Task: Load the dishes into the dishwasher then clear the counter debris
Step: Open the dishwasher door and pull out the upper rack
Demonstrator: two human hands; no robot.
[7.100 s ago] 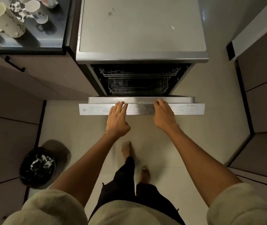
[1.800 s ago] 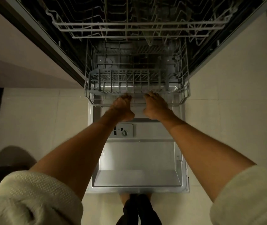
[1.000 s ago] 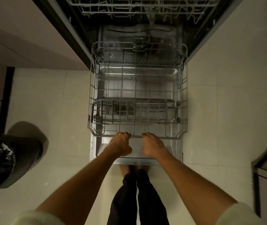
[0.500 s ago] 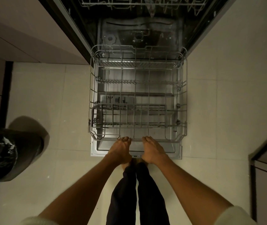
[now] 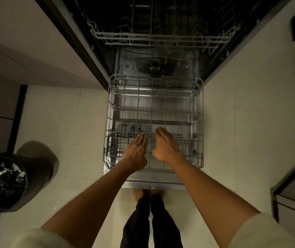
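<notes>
Left hand: the left hand (image 5: pixel 136 152) is stretched forward over the near part of the lower dish rack (image 5: pixel 153 126), fingers straight and close together, palm down, holding nothing. Whether its fingertips touch the wires cannot be told.
Right hand: the right hand (image 5: pixel 165 145) lies just beside the left, also flat with straight fingers, reaching slightly farther into the rack, holding nothing.
Arms: both forearms are bare, with cream sleeves (image 5: pixel 261 231) pushed up near the elbows.
Lower dish rack: a grey wire basket pulled fully out of the tub, sitting above the lowered dishwasher door (image 5: pixel 153 178). No dishes in it.
Dishwasher door: lies flat and open, its near edge just in front of the person's feet (image 5: pixel 137 193).
Dishwasher tub: the dark tub floor (image 5: pixel 157 65) shows behind the rack, with a round fitting at its left.
Upper rack: the upper wire rack (image 5: pixel 161 37) sits inside the machine, above the tub floor.
Surroundings: a dark bin with a black liner (image 5: pixel 5 181) stands on the pale tiled floor (image 5: pixel 250 122), well apart to the left. Beige cabinet fronts (image 5: pixel 26 42) flank the machine on the left.
</notes>
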